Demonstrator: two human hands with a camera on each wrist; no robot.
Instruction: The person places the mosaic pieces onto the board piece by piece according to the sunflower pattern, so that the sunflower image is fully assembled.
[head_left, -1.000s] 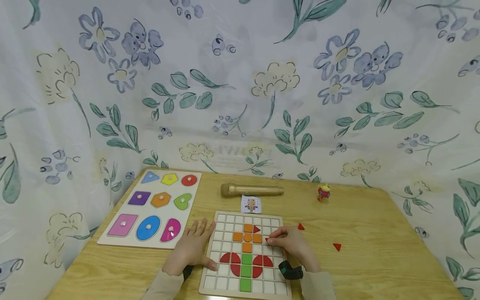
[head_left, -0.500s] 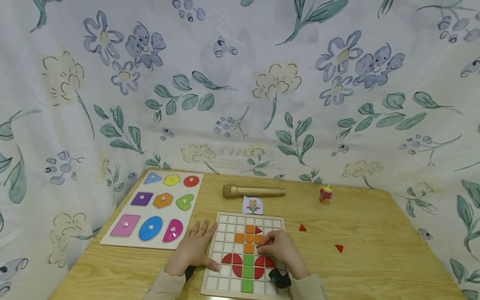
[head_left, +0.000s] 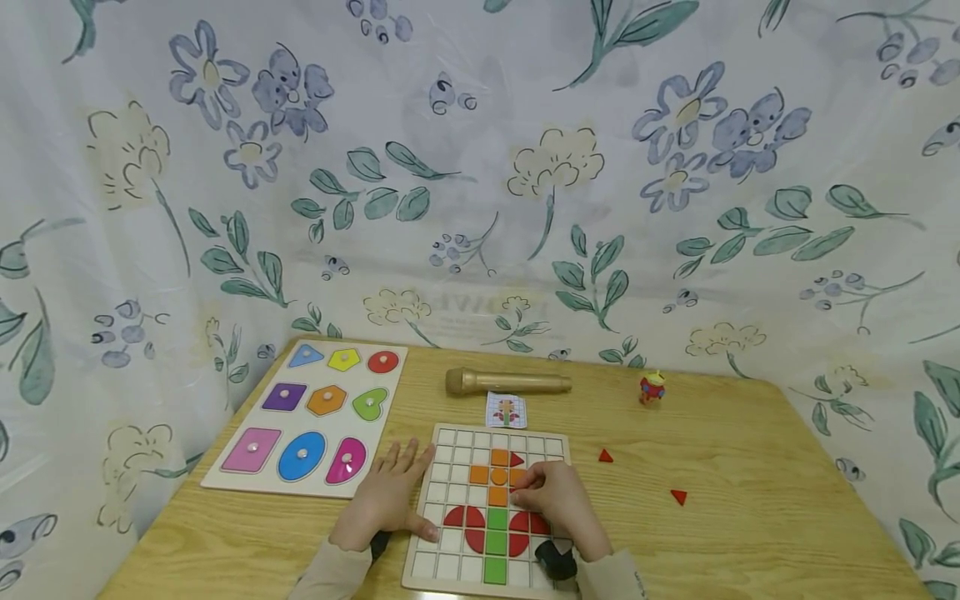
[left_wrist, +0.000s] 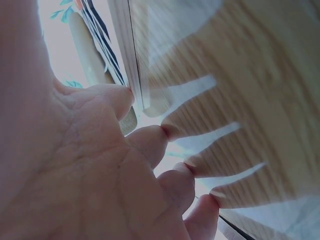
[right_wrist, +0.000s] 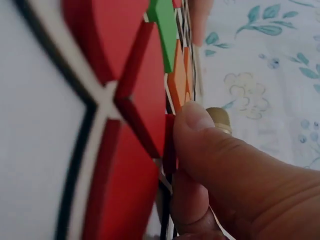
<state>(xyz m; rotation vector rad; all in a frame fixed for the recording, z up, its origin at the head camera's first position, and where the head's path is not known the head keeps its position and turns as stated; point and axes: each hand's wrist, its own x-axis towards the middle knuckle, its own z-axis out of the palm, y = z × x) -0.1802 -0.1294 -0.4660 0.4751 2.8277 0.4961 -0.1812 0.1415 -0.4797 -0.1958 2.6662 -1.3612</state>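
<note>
A wooden grid board (head_left: 447,567) lies flat in front of me, bearing orange squares, an orange disc (head_left: 499,477), green squares (head_left: 496,542) and red quarter-round pieces (head_left: 474,541). My left hand (head_left: 388,498) is spread along its left edge, thumb over the board and fingertips down on the table in the left wrist view. Over the board's right half, my right hand (head_left: 555,498) pinches a small red triangle (right_wrist: 170,142) between thumb and finger, just right of the lower orange square (head_left: 497,497). Fingers mostly hide this triangle. Another red triangle (head_left: 516,460) sits in an upper cell.
Loose red triangles (head_left: 605,456) lie on the table to the right. A knobbed shape puzzle (head_left: 255,477) is at left. Behind the board are a pattern card (head_left: 506,411) and a gold toy microphone (head_left: 510,382); a small figurine (head_left: 652,388) stands back right.
My right hand has moved left across the board, carrying the red triangle from the right-hand cells to beside the lower orange square. The left hand has stayed in place.
</note>
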